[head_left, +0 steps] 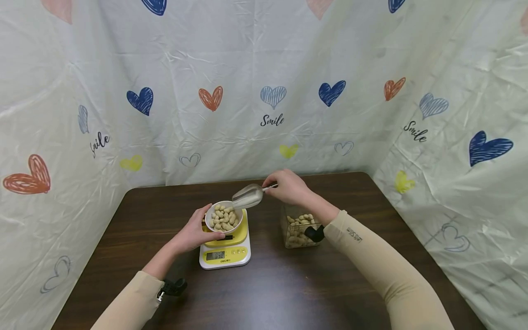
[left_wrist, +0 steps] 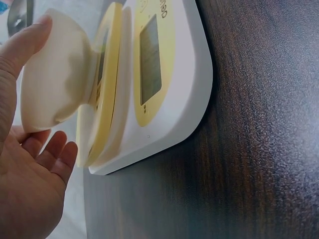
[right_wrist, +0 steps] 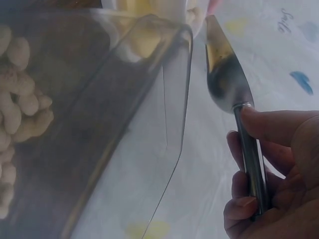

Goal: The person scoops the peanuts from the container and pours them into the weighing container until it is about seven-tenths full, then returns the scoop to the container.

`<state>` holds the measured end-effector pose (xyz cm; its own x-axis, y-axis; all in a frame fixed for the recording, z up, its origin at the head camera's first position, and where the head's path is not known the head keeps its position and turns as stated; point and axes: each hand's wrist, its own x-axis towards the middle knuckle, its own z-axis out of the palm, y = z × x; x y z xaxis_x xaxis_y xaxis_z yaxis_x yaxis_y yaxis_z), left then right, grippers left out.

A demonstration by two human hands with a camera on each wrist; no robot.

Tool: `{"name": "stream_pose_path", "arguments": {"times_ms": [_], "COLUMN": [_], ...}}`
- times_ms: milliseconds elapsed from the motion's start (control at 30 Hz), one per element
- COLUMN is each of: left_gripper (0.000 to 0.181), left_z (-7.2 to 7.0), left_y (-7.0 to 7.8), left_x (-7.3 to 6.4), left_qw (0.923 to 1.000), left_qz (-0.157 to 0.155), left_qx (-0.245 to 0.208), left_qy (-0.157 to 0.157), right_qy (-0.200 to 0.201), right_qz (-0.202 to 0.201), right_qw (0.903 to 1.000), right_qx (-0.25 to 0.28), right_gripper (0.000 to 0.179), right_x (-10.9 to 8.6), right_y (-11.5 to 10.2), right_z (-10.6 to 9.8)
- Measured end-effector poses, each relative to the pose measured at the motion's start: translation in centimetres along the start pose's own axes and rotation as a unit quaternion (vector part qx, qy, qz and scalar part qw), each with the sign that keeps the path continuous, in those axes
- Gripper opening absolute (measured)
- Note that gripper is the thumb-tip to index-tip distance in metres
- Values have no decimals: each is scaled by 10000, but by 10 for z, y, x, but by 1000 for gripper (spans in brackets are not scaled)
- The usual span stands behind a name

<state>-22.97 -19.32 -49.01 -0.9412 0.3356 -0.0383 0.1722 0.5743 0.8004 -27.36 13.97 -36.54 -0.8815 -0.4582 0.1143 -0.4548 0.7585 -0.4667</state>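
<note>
My left hand (head_left: 197, 230) holds a white bowl (left_wrist: 55, 69) by its side, thumb near the rim and fingers round the far side. Peanuts (head_left: 224, 217) in their shells fill the bowl, which sits on the round yellow platform of a kitchen scale (head_left: 243, 259). Digits show on the scale's display (left_wrist: 150, 59). With my right hand (head_left: 288, 187) I grip the handle of a metal scoop (right_wrist: 227, 74). Its tip reaches over the bowl's right rim, and no peanuts show in it.
Right of the scale, under my right forearm, stands a clear square container (head_left: 292, 242) partly filled with peanuts (right_wrist: 20, 94). Everything rests on a dark wooden table (head_left: 272, 293). Behind it hangs a white curtain (head_left: 239, 137) printed with hearts.
</note>
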Motion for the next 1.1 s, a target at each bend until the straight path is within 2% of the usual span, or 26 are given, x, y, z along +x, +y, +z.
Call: {"name": "stream_pose_path", "arguments": {"times_ms": [333,633,900,1100], "left_gripper": [118,118,119,118], "left_z": [1,0,0,1], "left_y": [-1,-1,1,0], "left_x": [0,0,0,-1], "left_qw": [10000,10000,10000,10000], "left_qz": [-30,23,-8,-63], "left_qx": [-28,8,-46,-41], "left_qy": [16,28,25,22], "right_qy": [139,307,784,918], "right_qz": [-25,-44,18,68], "right_qw": [9996,9990,9969,9951], "right_qx": [230,336,-11,-349], "right_gripper": [18,18,18,17], "right_x": [-13,-34,-61,-82], "right_y": [4,21,45,62], "right_z": [-17,-43,-73,-93]}}
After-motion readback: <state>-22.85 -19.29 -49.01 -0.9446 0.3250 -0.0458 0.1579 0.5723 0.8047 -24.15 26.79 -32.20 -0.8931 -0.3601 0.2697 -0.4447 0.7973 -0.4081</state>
